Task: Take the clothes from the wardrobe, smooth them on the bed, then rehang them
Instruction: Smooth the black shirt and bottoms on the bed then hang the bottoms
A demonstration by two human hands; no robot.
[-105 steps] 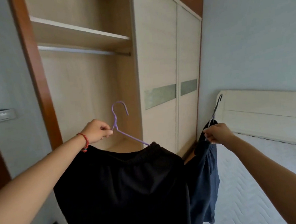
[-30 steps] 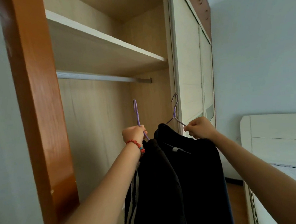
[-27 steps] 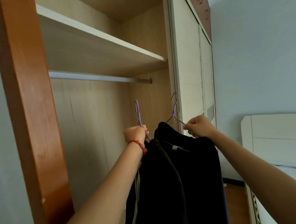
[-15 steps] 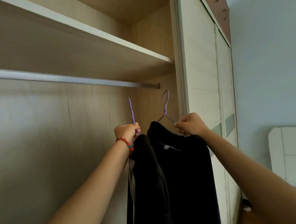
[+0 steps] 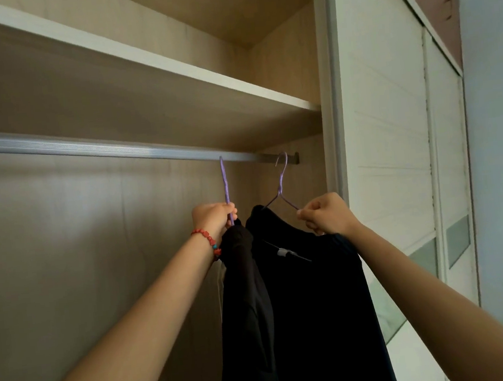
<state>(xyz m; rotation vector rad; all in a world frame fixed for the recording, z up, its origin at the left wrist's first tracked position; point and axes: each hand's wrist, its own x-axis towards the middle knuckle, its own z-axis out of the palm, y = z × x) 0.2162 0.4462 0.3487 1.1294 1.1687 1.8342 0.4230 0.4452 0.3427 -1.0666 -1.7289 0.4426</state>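
Both hangers have risen to the wardrobe rail (image 5: 111, 148) since half a second ago, their hooks now at it. Left hand (image 5: 214, 218), its grip clenched round the left purple hanger (image 5: 226, 186), holds a black garment (image 5: 245, 298) edge-on; right hand (image 5: 326, 214) pinches the shoulder wire of the right purple hanger (image 5: 282, 184), whose dark garment (image 5: 319, 306) hangs flat, facing out, beside the sliding door (image 5: 390, 146).

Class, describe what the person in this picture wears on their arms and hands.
Both forearms are bare, with no sleeves in view. The left hand has a red beaded bracelet with a few blue beads at its wrist. The right hand wears nothing visible.
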